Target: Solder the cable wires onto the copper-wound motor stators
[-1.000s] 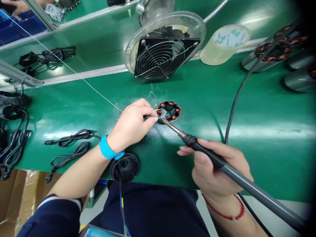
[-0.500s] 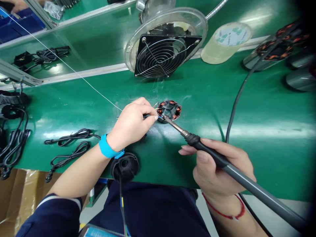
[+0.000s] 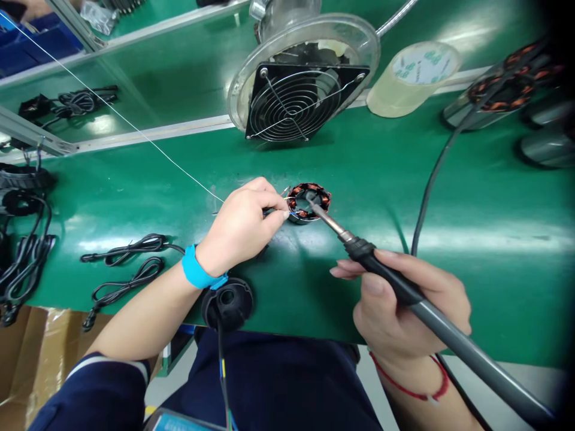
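1. The clearest change is at the iron [image 3: 433,317]: half a second ago its tip is at the ring's near left rim, by the wires, and now it points over the hollow middle, a little farther right and farther back.
2. The right hand [image 3: 413,299] is closed around the iron's handle, and shifts slightly right along with it.
3. The left hand [image 3: 245,218] stays almost where it is, thumb and fingers pinched narrow on thin wires; a blue wire [image 3: 294,212] and a yellow wire [image 3: 290,198] run from the fingertips to the ring.
4. The ring [image 3: 327,203], wound with copper, keeps its place on the desk [image 3: 381,167], just right of the left hand and on the near side of the fan [image 3: 293,111].
5. The smoke that hangs over the ring in the earlier views is thinner now, which fits the tip being away from the wires.
6. As a judgement, this means heat is off the wire ends at this moment, while the left hand's grip keeps them steady. The tip is too small and blurred to say whether it touches the ring or hangs above it, or whether a joint is made.
7. A pale strand [image 3: 162,151] runs from the far left to the left hand, as before.
8. The black cap [image 3: 228,304] remains at the near edge, below the left wrist.
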`<state>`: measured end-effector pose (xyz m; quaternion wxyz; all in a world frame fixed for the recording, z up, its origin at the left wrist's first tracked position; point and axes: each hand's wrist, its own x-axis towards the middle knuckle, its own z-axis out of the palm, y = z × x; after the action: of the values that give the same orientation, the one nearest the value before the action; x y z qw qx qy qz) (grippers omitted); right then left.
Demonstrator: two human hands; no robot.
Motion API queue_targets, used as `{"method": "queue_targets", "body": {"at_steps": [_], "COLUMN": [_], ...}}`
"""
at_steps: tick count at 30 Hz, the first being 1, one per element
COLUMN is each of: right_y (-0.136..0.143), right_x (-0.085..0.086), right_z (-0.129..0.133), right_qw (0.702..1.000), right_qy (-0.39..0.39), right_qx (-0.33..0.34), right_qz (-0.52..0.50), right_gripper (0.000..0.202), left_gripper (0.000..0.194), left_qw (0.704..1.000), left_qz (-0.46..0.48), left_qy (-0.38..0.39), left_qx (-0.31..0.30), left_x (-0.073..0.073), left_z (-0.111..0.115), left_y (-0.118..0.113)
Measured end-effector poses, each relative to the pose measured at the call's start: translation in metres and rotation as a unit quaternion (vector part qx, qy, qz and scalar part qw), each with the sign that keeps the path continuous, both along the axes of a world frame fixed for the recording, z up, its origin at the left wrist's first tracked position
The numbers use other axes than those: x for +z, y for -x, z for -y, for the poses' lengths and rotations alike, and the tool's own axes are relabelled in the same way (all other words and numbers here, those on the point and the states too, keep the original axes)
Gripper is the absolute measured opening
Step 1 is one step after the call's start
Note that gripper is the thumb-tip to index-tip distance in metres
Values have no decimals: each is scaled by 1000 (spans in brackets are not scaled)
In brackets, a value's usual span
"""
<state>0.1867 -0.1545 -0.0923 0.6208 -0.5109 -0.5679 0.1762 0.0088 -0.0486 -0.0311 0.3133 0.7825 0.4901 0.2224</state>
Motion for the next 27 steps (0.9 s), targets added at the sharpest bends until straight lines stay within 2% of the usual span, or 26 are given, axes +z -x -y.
{"method": "queue_targets", "body": {"at_steps": [4, 7, 10, 13, 17, 21, 27], "right_y": [-3, -7, -12, -16, -11, 2, 6], "right_x": [8, 21, 34, 39, 26, 10, 0], "right_z": [-8, -20, -39, -60, -78, -82, -78], "right_qw": [999, 994, 981, 967, 958, 964, 976], "right_qy": [32, 79, 139, 148, 110, 85, 41], "right_qx": [6, 51, 95, 138, 178, 150, 135], "right_qz": [33, 61, 94, 156, 197, 204, 166], "right_gripper": [31, 37, 34, 28, 41, 41, 46], "left_gripper": [17, 18, 16, 15, 15, 16, 9], "left_qw": [1000, 1000, 1000, 1000, 1000, 1000, 1000], "left_qz": [1, -4, -7, -6, -8, 0, -14], "left_qy": [-3, -4, -3, -7, -4, 2, 20], "left_qx": [1, -1, -5, -10, -11, -8, -19], "left_x": [1, 2, 2, 2, 2, 2, 4], "left_z": [1, 0, -1, -1, -1, 0, -2], "left_y": [0, 0, 0, 1, 2, 1, 6]}}
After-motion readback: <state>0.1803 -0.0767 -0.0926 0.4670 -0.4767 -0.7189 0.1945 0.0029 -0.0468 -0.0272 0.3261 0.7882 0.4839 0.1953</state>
